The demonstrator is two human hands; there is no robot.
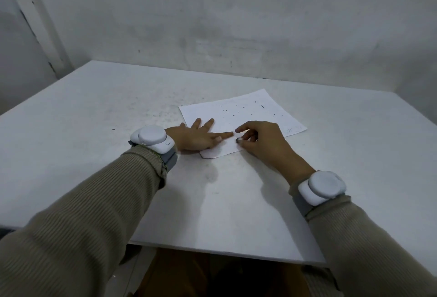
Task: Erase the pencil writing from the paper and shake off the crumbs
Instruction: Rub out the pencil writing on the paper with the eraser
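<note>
pressing paper [248, 112] flat, left hand [196, 137] fingers [224, 134] straight — right hand [264, 141] fingers curled, grasp hidden, cannot tell.

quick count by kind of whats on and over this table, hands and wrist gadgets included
table: 1
paper: 1
hands: 2, left hand and right hand
white wrist devices: 2, left wrist device and right wrist device
total: 6
The dark crumbs on the paper are too small to count.
</note>
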